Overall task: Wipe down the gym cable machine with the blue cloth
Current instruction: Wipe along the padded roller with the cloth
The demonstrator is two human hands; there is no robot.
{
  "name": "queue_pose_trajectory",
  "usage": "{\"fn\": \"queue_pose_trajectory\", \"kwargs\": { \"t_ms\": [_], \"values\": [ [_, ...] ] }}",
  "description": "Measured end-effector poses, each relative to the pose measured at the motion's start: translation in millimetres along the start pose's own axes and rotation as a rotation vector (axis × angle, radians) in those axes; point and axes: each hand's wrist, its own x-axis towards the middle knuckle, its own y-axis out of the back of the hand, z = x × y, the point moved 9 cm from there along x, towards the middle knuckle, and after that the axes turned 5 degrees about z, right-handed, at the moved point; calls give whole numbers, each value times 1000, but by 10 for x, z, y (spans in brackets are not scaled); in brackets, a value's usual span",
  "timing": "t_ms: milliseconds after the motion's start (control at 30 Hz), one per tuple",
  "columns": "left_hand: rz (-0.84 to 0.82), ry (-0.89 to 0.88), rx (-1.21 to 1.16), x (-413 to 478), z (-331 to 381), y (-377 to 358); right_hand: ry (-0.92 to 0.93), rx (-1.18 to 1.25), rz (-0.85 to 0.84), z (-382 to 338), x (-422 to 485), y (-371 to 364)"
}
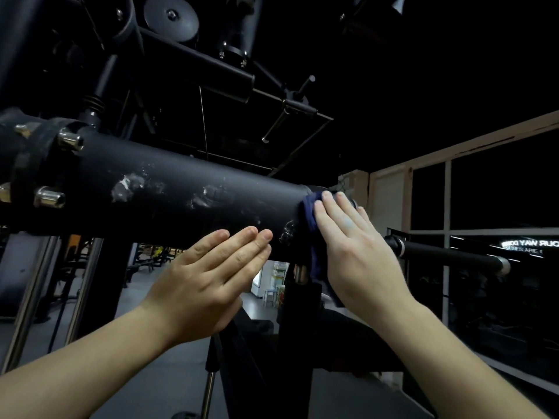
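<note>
A thick black tube [181, 192] of the cable machine runs across the view, scuffed with pale chipped patches. At its right end lies the dark blue cloth [308, 219], folded over the tube and hanging below it. My right hand [354, 249] presses flat on the cloth with straight fingers. My left hand [211, 273] is held flat with fingers together, its fingertips at the tube's underside just left of the cloth. Most of the cloth is hidden under my right hand.
Chrome bolts [71, 140] stud a flange at the tube's left end. Pulleys [171, 16] and rods hang overhead. A black handle bar [447, 255] sticks out to the right before dark windows. Black frame posts [299, 322] stand below my hands.
</note>
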Motion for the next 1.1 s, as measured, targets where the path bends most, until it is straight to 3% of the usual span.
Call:
{"fn": "queue_pose_trajectory", "kwargs": {
  "t_ms": [300, 433, 600, 900, 1100],
  "values": [
    [-32, -1, -23, 19, -13, 46, 83, 3, 8, -273, -479, -169],
    [-30, -3, -18, 19, -22, 54, 166, -15, -4, -216, -283, -132],
    [-39, -6, -7, 17, -17, 45, 126, -58, -16, -46, 154, -42],
    [-40, -1, -35, 34, -17, 70, 157, 22, 18, -264, -423, -167],
    [-31, -8, -23, 23, -7, 55, 226, 9, -19, -189, -215, -163]
  ]
}}
